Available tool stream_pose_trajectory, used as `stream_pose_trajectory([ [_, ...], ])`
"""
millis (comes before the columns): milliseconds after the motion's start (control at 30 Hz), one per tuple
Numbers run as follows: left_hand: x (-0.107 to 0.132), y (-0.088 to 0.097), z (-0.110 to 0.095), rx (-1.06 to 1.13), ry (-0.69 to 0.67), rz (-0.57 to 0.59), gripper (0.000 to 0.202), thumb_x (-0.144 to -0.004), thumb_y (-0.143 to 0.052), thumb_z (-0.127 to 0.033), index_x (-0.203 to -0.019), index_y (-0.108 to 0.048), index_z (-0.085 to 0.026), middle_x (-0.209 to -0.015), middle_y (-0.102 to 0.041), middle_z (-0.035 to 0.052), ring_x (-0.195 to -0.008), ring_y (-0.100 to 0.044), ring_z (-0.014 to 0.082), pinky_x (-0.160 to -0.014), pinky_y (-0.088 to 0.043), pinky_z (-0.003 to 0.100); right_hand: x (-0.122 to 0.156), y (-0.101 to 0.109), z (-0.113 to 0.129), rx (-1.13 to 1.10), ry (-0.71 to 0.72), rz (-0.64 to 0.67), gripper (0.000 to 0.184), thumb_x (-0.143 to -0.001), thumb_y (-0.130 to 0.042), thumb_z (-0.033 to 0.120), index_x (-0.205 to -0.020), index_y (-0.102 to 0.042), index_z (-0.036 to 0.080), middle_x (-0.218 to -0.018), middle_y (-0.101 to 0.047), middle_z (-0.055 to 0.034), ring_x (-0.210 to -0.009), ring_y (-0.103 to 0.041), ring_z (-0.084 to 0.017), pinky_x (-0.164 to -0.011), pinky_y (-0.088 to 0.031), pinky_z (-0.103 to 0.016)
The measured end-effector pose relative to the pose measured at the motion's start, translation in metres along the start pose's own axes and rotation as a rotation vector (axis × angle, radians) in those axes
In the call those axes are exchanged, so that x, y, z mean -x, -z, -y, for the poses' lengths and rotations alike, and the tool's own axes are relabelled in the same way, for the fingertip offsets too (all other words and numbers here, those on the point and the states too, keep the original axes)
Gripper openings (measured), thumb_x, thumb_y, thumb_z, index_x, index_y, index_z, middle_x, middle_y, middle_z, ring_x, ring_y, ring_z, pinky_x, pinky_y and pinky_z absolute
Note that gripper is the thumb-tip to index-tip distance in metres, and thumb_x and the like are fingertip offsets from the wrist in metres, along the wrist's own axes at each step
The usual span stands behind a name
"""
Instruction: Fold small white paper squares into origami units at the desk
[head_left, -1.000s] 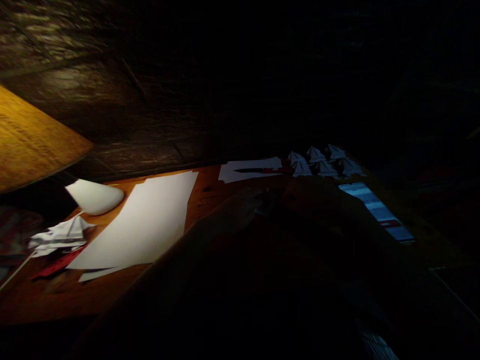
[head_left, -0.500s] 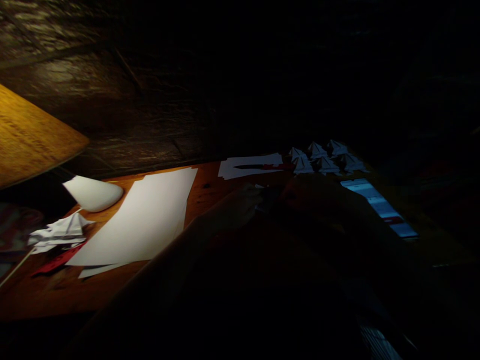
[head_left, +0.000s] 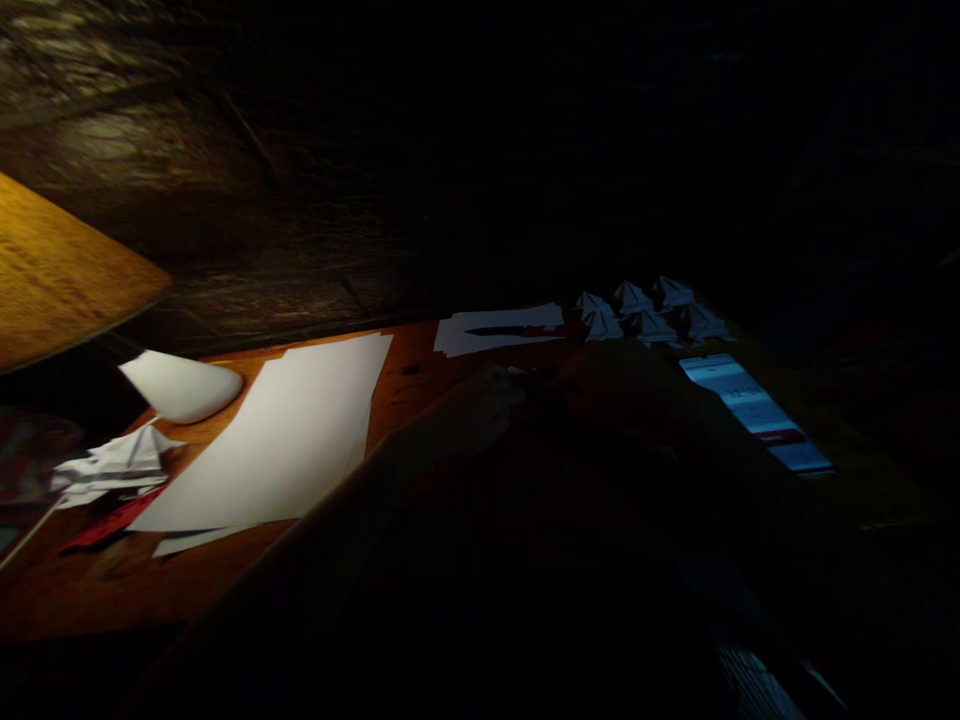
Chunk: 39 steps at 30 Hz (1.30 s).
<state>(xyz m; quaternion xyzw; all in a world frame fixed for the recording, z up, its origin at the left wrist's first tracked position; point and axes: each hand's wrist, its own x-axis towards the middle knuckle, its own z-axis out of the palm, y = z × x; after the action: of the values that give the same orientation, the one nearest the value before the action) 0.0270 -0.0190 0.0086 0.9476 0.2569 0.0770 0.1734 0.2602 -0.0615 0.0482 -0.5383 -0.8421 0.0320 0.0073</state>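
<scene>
The scene is very dark. My left hand (head_left: 480,405) and my right hand (head_left: 607,385) meet over the middle of the wooden table (head_left: 409,385), fingers drawn together around a small pale thing between them that I cannot make out. Just beyond them lies a sheet of white paper with a dark knife-like tool (head_left: 510,330) on it. Several small folded paper figures (head_left: 645,312) sit in a cluster to the right of that sheet. A large white sheet (head_left: 285,440) lies to the left of my left forearm.
A lit phone screen (head_left: 754,410) lies right of my right hand. At the far left are a white cone-shaped thing (head_left: 180,388), crumpled white paper (head_left: 112,465) and a red scrap (head_left: 105,522). A round wooden surface (head_left: 52,280) juts in at upper left.
The view has drifted slightly; my hands stay together at the same spot with little visible movement.
</scene>
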Motion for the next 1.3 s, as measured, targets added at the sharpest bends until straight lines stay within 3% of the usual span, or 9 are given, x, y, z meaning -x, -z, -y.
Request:
stream_pose_trajectory([
  [133, -0.001, -0.001, 0.000, 0.004, -0.008, 0.002, 0.038, -0.088, -0.044, -0.007, -0.121, -0.060, -0.016, -0.124, -0.059, 0.0102, -0.119, -0.046, 0.0244, -0.105, -0.040, 0.046, 0.000, 0.001, 0.002, 0.005, -0.020, 0.024, 0.041, -0.083, -0.054, 0.024, -0.114, -0.079, 0.035, -0.103, -0.080, -0.0051, -0.086, -0.072, -0.025, -0.067, -0.046, -0.033],
  [500, -0.001, -0.009, 0.008, -0.022, 0.001, -0.021, 0.022, -0.085, -0.045, -0.010, -0.097, -0.063, -0.014, -0.116, -0.059, 0.0116, -0.118, -0.046, 0.0260, -0.105, -0.041, 0.048, -0.001, 0.006, 0.011, 0.005, -0.024, 0.074, 0.037, -0.085, -0.051, 0.022, -0.107, -0.080, 0.026, -0.098, -0.079, -0.0098, -0.082, -0.071, -0.025, -0.069, -0.047, -0.033],
  [633, -0.003, -0.010, 0.010, -0.025, -0.025, -0.035, 0.028, -0.083, -0.047, -0.009, -0.103, -0.063, -0.018, -0.115, -0.061, 0.0102, -0.118, -0.048, 0.0272, -0.102, -0.043, 0.047, -0.001, 0.005, 0.009, -0.054, -0.072, 0.055, 0.039, -0.086, -0.052, 0.022, -0.112, -0.079, 0.030, -0.102, -0.079, -0.0072, -0.086, -0.072, -0.025, -0.071, -0.048, -0.033],
  [767, -0.005, -0.008, 0.011, -0.038, -0.093, -0.064, 0.042, -0.081, -0.046, -0.005, -0.116, -0.062, -0.021, -0.129, -0.059, 0.0097, -0.122, -0.048, 0.0276, -0.104, -0.044, 0.046, 0.000, 0.003, 0.007, -0.076, -0.112, 0.067, 0.038, -0.085, -0.054, 0.025, -0.111, -0.080, 0.034, -0.111, -0.079, -0.0051, -0.093, -0.073, -0.028, -0.074, -0.050, -0.037],
  [867, -0.004, -0.007, 0.011, -0.079, -0.090, -0.056, 0.037, -0.083, -0.046, -0.006, -0.112, -0.064, -0.019, -0.132, -0.058, 0.0104, -0.122, -0.048, 0.0281, -0.103, -0.044, 0.046, 0.000, 0.002, 0.004, -0.058, -0.107, 0.028, 0.038, -0.085, -0.053, 0.027, -0.111, -0.080, 0.034, -0.112, -0.079, -0.0049, -0.093, -0.072, -0.029, -0.075, -0.050, -0.038],
  [1100, -0.006, -0.007, 0.006, -0.109, -0.064, -0.064, 0.021, -0.096, -0.050, -0.023, -0.105, -0.068, -0.018, -0.121, -0.056, 0.0117, -0.114, -0.052, 0.0278, -0.097, -0.047, 0.046, -0.007, -0.002, -0.007, -0.050, -0.184, -0.140, 0.035, -0.090, -0.050, 0.035, -0.103, -0.081, 0.027, -0.097, -0.079, -0.0076, -0.082, -0.070, -0.026, -0.067, -0.045, -0.033],
  [1300, -0.008, -0.010, 0.005, 0.102, 0.032, -0.101, 0.025, -0.102, -0.044, -0.033, -0.102, -0.066, -0.019, -0.110, -0.056, 0.0079, -0.100, -0.055, 0.0209, -0.088, -0.051, 0.038, -0.011, -0.011, -0.006, -0.085, -0.184, -0.052, 0.032, -0.089, -0.053, 0.035, -0.106, -0.079, 0.027, -0.105, -0.078, -0.0067, -0.085, -0.070, -0.025, -0.068, -0.045, -0.032],
])
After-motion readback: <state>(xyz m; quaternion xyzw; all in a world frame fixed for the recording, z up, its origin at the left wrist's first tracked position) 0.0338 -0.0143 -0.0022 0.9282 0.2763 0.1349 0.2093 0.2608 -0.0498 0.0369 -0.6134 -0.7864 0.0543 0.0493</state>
